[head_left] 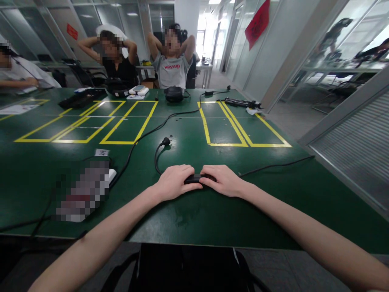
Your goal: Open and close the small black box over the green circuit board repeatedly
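Note:
Both my hands grip a black power adapter [193, 179] just above the green table top. My left hand [174, 180] is closed around its left end, and my right hand [223, 180] closes over the right end, with the fingertips of both hands almost meeting. Much of the adapter is hidden under the fingers. Out of its left side a cord curls away to a black plug [165, 141], which lies on the table with its prongs to the right. A thin black cable [278, 165] runs from beside my right hand towards the table's right edge.
Yellow tape outlines [132, 142] mark the green table [231, 227]. A blurred-out device [86, 190] lies left, near a label [101, 152]. A long cable [146, 133] crosses the table. A black pouch [174, 94] and folded tripod [241, 104] lie far off. Several people sit beyond.

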`<state>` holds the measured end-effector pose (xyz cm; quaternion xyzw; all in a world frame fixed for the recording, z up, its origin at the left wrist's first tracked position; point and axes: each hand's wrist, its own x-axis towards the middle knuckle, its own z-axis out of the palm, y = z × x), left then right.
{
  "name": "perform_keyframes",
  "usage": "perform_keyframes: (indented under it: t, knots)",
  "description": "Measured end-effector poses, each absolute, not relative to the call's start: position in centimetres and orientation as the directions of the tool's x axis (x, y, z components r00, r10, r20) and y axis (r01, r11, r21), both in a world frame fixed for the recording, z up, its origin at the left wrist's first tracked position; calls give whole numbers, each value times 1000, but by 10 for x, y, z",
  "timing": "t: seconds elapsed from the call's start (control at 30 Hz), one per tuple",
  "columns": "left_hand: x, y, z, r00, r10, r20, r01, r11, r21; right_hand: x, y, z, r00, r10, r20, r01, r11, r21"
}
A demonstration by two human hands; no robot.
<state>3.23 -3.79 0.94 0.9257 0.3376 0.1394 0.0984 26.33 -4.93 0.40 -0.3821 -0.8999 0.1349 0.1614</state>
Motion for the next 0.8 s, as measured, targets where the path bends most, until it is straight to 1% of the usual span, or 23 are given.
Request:
perform_keyframes:
  t: [0.07,0.13,0.2,0.23,0.3,0.37,0.43,0.53,0.6,0.67,0.73,0.8]
  knots:
    - [32,-38,9,728,654,205,598,-752,276,262,-49,4,-656,732,184,660,675,-330]
    - [32,-39,9,721,653,233,597,-756,270,259,-49,2,-635,745,204,699,666,-259]
    - [33,-40,9,733,622,275,580,-783,227,256,-49,-1,-604,768,210,743,639,-200]
    - [34,-40,8,745,598,296,567,-801,191,255,-48,-2,-585,784,206,762,619,-191]
    - [36,-41,6,776,545,318,543,-834,102,254,-47,-5,-530,828,184,800,560,-217]
    - [39,-43,4,800,508,319,527,-849,29,253,-45,-7,-460,875,153,832,485,-269]
    - [41,-44,2,810,489,323,522,-853,-18,254,-43,-9,-409,906,113,844,422,-329]
    - [44,-46,-1,819,469,329,516,-854,-68,257,-41,-7,-399,915,68,807,385,-448]
    - [44,-46,-2,823,468,322,514,-854,-74,259,-43,-2,-411,906,100,763,402,-506]
    - [43,-44,-2,813,490,315,529,-847,-47,263,-47,3,-428,881,202,716,467,-518]
    - [41,-41,-1,794,520,315,549,-836,-5,268,-50,8,-489,812,319,647,583,-492]
    - [38,-38,-1,781,538,317,557,-829,36,272,-50,11,-585,711,391,554,702,-448]
